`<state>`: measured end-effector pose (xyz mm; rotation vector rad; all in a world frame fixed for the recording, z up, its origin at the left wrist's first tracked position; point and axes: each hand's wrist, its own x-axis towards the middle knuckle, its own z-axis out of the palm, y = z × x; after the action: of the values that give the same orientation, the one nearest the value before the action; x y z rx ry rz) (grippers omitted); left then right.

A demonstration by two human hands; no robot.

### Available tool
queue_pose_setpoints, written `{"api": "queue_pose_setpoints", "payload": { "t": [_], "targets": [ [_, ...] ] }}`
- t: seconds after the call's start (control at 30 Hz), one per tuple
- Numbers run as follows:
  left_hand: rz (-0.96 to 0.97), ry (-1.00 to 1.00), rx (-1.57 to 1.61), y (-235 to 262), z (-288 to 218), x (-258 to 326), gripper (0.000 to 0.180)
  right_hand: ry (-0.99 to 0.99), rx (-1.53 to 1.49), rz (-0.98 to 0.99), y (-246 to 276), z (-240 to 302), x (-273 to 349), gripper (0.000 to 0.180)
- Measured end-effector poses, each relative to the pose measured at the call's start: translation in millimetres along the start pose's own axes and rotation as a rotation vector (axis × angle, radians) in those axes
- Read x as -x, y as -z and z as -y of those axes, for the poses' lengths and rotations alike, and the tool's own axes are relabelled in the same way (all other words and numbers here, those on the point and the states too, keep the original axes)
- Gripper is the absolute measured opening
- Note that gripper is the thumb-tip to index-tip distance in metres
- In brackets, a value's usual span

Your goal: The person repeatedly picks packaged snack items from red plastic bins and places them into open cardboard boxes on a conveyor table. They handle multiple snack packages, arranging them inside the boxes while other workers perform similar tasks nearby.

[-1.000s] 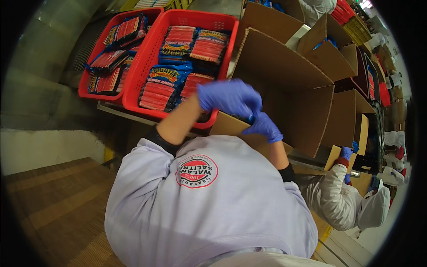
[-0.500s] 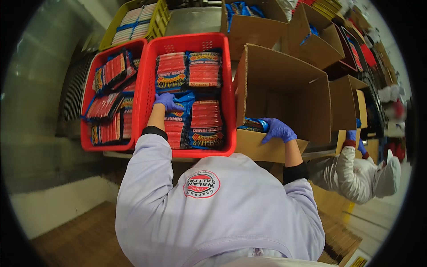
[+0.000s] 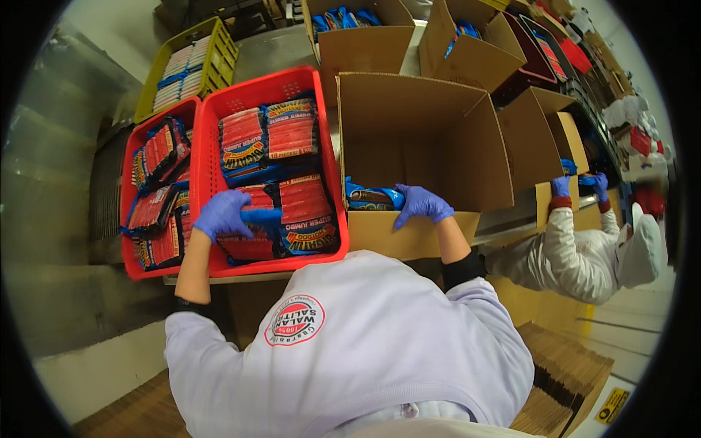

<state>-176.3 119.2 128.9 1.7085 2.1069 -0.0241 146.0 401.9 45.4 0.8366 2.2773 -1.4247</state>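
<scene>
Head view: your left hand, blue-gloved, fingers curled over a red sausage pack at the near end of the red crate, w/ more packs stacked farther in. Can't tell if the pack is lifted. Your right hand rests spread on a blue-edged pack inside the cardboard box, near wall, just right of the crate. Far right, a co-worker's gloved hands at another box.

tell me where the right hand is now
In the head view the right hand is right of centre, inside the open cardboard box, resting on a blue pack by its near wall.
</scene>
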Motion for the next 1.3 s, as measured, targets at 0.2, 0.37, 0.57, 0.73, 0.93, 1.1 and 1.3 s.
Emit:
{"api": "queue_pose_setpoints", "payload": {
  "t": [0.2, 0.37, 0.57, 0.73, 0.93, 1.1, 1.3],
  "targets": [
    [-0.148, 0.017, -0.055, 3.6, -50.5, 42.7, 0.039, 0.005, 0.085, 0.025, 7.2, 6.6, -3.2, 0.077],
    [-0.546, 0.064, -0.065, -16.6, -79.1, 47.1, 0.032, 0.062, 0.019, 0.067, 6.6, -1.1, -1.6, 0.077],
    [-0.792, 0.285, 0.050, -55.8, -65.9, 1.6, 0.028, 0.130, 0.021, 0.099, 12.5, 3.3, -0.3, 0.074],
    [-0.745, 0.611, 0.028, 1.6, -62.5, -21.7, 0.041, 0.172, 0.058, 0.111, 13.5, -11.7, -15.9, 0.072],
    [-1.260, 0.128, 0.037, 99.4, -121.7, -6.7, 0.044, 0.134, -0.006, 0.150, 12.0, -9.1, -22.3, 0.073],
    [-1.242, -0.044, 0.367, 141.2, -179.0, -44.4, 0.041, 0.116, 0.005, 0.130, 13.8, -4.4, -13.5, 0.072],
    [-0.924, -0.122, 0.156, 92.1, -245.2, -172.2, 0.037, 0.104, 0.045, 0.070, 11.8, -3.8, -8.6, 0.075]
  ]
}}
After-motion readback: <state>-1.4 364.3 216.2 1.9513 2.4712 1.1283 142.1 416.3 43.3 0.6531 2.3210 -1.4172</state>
